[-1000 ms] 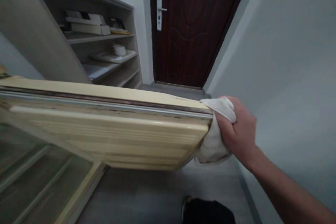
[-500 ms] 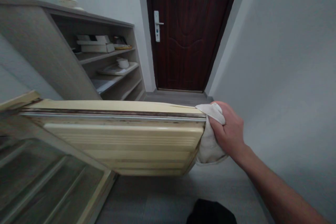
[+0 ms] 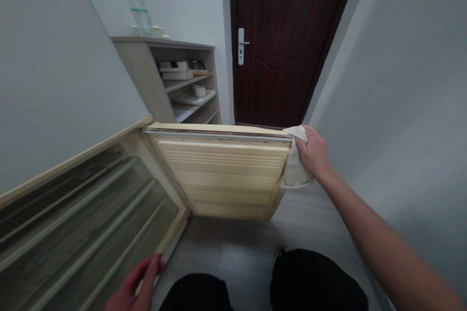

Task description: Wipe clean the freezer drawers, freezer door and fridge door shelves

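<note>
My right hand (image 3: 314,151) is closed around a white cloth (image 3: 296,167). The cloth is folded over the free outer edge of a cream-coloured fridge door (image 3: 222,175), which stands swung open. A worn seal with dark stains runs along the door's top edge. At the bottom left, my left hand (image 3: 136,286) is beside the front rim of the fridge body (image 3: 171,243), its fingers curled together. A pale bit shows between those fingers, but I cannot make out what it is. Inside the fridge are drawers with greenish clear fronts (image 3: 120,214).
A grey shelf unit (image 3: 133,65) stands behind the door, holding boxes (image 3: 177,74) and a white cup (image 3: 199,91). A clear bottle with a green cap (image 3: 136,5) is on top. A dark red door (image 3: 277,43) closes the far end. My knees (image 3: 317,279) are below, over grey flooring.
My left hand has come into view at the bottom left. The view has shifted back, showing more of the fridge and my knees. My right hand still holds the cloth at the door edge.
</note>
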Demonstrator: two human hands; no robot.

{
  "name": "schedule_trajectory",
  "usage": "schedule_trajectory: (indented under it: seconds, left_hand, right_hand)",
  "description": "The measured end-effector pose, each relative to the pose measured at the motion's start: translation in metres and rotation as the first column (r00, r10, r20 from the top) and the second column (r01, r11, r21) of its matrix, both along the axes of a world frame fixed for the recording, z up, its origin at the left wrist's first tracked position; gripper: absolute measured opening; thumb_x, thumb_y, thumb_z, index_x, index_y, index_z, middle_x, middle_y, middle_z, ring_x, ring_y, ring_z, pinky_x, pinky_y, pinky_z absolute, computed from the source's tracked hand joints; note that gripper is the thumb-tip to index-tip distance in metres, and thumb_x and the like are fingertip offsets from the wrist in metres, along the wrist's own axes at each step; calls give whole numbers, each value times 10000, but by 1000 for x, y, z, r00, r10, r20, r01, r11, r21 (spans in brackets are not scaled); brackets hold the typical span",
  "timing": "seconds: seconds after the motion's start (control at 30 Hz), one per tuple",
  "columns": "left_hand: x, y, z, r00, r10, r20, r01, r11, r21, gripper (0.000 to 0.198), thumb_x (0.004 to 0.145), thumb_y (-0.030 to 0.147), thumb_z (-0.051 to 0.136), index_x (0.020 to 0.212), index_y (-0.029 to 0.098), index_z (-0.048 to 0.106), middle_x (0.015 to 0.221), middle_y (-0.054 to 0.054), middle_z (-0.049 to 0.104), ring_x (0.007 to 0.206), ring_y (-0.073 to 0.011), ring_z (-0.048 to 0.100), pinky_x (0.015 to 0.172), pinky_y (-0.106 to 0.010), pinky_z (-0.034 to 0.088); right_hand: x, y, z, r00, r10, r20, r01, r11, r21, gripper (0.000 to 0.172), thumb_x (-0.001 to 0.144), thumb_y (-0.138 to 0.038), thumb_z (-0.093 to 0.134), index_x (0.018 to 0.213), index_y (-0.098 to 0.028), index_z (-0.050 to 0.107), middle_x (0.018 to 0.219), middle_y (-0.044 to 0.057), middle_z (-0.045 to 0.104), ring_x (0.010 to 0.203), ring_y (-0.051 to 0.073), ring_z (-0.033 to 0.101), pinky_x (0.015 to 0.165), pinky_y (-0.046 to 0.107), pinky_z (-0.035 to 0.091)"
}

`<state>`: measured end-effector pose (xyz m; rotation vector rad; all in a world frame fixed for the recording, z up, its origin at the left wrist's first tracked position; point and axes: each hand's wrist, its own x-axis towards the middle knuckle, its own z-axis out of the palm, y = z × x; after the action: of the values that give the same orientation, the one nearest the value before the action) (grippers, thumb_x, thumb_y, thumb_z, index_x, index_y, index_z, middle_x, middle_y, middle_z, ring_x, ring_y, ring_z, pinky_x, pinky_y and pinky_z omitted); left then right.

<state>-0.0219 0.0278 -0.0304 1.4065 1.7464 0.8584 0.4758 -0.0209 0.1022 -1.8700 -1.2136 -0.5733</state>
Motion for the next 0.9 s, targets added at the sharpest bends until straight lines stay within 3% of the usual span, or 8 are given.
schedule_trajectory:
  seconds: [0.17,0.3,0.43,0.53,0.63,0.73,0.83,0.9]
  left_hand:
    - [110,32,20,907,-217,361,159,970,183,539,689,624,707,981,171,710,961,-128,733,939,-299,682,947,-440,541]
    - [162,43,-12,868,-116,482,77,992,99,510,742,493,707,1106,151,606,1208,-185,660,947,-247,666,864,-395,559]
    - [172,43,-50,796,-34,605,97,993,-72,382,718,396,709,980,132,622,1084,-202,676,824,-235,665,797,-412,564]
    - [178,47,-58,703,-15,711,177,972,-155,410,708,459,697,936,120,659,965,-176,702,770,-228,679,706,-363,559]
    - [183,54,-53,661,13,750,176,969,-173,472,653,510,733,921,124,685,954,-147,714,761,-188,665,681,-296,524]
    - [185,56,-46,632,14,775,211,959,-189,501,610,561,751,854,126,701,928,-147,725,703,-177,649,652,-294,508]
    - [187,55,-41,630,2,776,232,954,-191,496,583,578,755,791,131,703,858,-129,718,664,-169,630,633,-290,489]
    - [187,54,-40,643,-16,766,242,953,-183,484,578,579,752,757,133,699,814,-114,708,653,-162,616,627,-283,475]
  right_hand:
    - [-4,-5,14,997,-26,76,31,997,-64,410,925,-393,516,1154,-111,706,1246,225,676,1154,358,633,1032,531,500]
    - [-22,-1,50,986,-159,50,147,971,188,283,916,-395,592,1005,-154,711,1056,175,676,1047,335,641,963,512,515]
    - [-79,55,98,993,-68,-98,109,854,509,275,1015,-424,519,1040,-174,630,976,97,642,957,263,649,893,448,531]
    - [-149,127,117,988,151,18,-132,793,594,302,1095,-350,328,1127,-177,573,1063,81,648,1029,207,636,958,415,529]
    - [-218,196,112,880,459,124,-471,808,353,303,1111,-227,288,1124,-176,586,1129,73,674,1068,133,617,996,308,523]
    - [-260,243,93,679,710,186,-712,699,-70,238,1086,-148,399,1085,-178,635,1143,37,699,1097,104,627,1009,238,507]
    - [-275,267,77,517,824,231,-696,562,-446,141,1037,-121,540,1081,-151,671,1152,20,709,1107,119,642,1013,249,506]
    - [-276,275,73,474,832,288,-595,544,-592,139,1008,-109,591,1114,-124,681,1193,40,708,1135,141,643,1029,286,504]
